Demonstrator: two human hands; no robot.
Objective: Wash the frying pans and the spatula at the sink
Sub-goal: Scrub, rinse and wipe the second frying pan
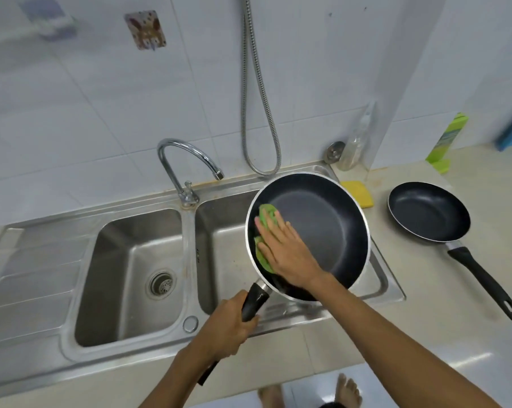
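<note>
A large black frying pan with a silver rim is held tilted over the right sink basin. My left hand grips its black handle near the sink's front edge. My right hand lies flat inside the pan, pressing a green scrub pad against the left inner wall. A smaller black frying pan rests on the counter to the right, handle pointing toward the front right. No spatula is in view.
The chrome faucet stands between the two basins, spout over the right one. The left basin has a drain strainer. A yellow sponge lies behind the held pan. A bottle and a green package stand by the wall.
</note>
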